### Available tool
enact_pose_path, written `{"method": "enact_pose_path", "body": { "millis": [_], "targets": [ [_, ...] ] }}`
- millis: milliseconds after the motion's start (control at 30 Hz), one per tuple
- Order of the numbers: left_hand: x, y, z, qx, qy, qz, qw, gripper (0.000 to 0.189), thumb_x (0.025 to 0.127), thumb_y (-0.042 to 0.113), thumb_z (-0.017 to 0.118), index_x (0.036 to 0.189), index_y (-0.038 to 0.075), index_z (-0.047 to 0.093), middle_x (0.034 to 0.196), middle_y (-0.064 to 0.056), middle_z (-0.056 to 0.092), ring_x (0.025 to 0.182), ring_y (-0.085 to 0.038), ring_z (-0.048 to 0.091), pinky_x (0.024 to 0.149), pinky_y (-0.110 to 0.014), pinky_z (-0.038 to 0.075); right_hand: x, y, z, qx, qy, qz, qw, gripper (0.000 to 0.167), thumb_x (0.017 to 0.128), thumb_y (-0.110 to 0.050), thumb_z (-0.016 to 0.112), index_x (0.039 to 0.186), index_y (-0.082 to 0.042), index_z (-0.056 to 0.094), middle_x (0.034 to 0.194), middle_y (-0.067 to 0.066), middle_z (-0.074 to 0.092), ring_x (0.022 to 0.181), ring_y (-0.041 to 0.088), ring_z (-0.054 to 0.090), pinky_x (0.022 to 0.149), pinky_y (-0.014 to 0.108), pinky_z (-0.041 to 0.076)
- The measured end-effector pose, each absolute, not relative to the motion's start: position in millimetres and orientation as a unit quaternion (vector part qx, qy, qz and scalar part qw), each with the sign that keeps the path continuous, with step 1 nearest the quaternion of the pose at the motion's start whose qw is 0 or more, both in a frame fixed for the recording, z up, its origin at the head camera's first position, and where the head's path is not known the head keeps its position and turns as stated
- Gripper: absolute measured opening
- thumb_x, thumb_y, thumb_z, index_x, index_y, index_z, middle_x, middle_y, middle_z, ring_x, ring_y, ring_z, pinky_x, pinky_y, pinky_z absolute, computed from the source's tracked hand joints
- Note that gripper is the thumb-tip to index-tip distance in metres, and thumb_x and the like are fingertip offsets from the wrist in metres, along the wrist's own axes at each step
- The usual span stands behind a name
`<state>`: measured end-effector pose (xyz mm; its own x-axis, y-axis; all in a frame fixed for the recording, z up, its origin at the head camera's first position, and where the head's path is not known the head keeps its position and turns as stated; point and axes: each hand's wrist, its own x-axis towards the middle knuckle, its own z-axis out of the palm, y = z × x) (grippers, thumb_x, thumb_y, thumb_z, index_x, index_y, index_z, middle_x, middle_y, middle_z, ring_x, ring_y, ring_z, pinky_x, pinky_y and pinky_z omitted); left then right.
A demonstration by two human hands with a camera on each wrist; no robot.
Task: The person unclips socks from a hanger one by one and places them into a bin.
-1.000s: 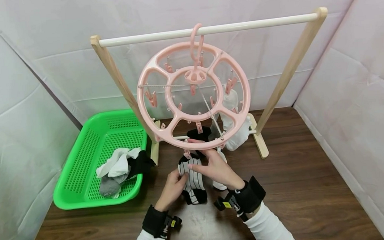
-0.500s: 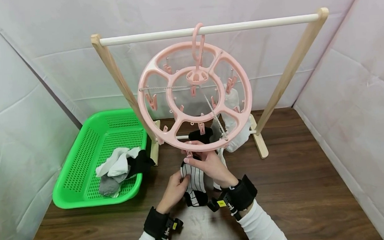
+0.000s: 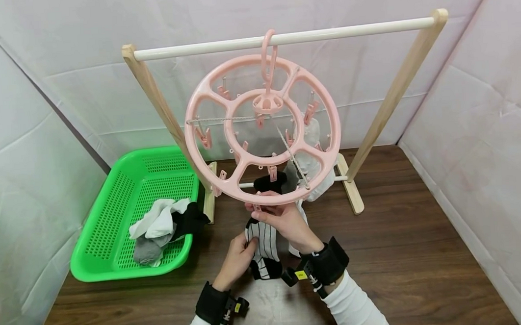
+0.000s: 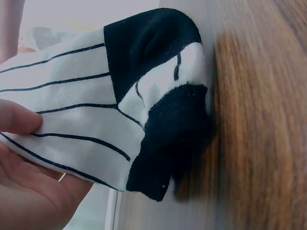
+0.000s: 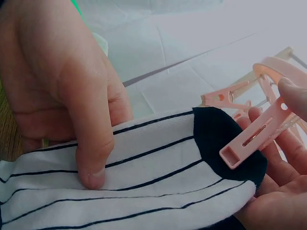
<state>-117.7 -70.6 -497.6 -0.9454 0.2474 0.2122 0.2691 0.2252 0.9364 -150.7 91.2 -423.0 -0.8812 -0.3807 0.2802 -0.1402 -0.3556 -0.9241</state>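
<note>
White fabric walls (image 3: 68,30) round the back and sides. Dark wood-grain bench (image 3: 429,252) below. On it, stand (image 3: 346,32) with wooden legs, white top bar. Pink round hanger (image 3: 267,103) hooked on that bar, about mid-span, ring tilted toward the camera. Green basket (image 3: 107,229) on the bench left of the hanger, near the stand's left foot; inside, a small heap: white sock (image 3: 159,225), grey cloth (image 3: 149,250), black cloth (image 3: 187,223) lying over the rim. Under the hanger, right and rear, hanging white pieces (image 3: 323,189) plus a black piece (image 3: 265,183), partly hidden by the ring. Left hand (image 3: 238,254): grip clamped on the striped sock (image 3: 265,241), thumb on the near face, fingers behind. Right hand (image 3: 292,225): grip pinched on a pink clip (image 5: 255,136) at the hanger's front edge, thumb on the handle end, fingers behind. Striped sock is white with thin dark lines, below the hanger's front edge, black toe up, black heel and cuff down near the bench; can't tell if it touches. Clip's front arm lies over the black toe; can't tell if it's clamped there.
</note>
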Motion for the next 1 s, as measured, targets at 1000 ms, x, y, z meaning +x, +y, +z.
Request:
{"method": "enact_pose_path", "body": {
  "millis": [1000],
  "targets": [
    [-99, -86, -448, -0.118, -0.796, -0.593, 0.020, 0.014, 0.095, -0.011, 0.048, 0.086, -0.006, 0.058, 0.071, -0.012, 0.054, 0.063, -0.015, 0.049, 0.060, -0.024, 0.040, -153, 97, -426, -0.216, 0.543, -0.808, -0.072, 0.020, 0.092, 0.003, 0.062, 0.106, -0.008, 0.071, 0.105, 0.006, 0.070, 0.072, 0.016, 0.061, 0.075, 0.028, 0.048]
  ]
}}
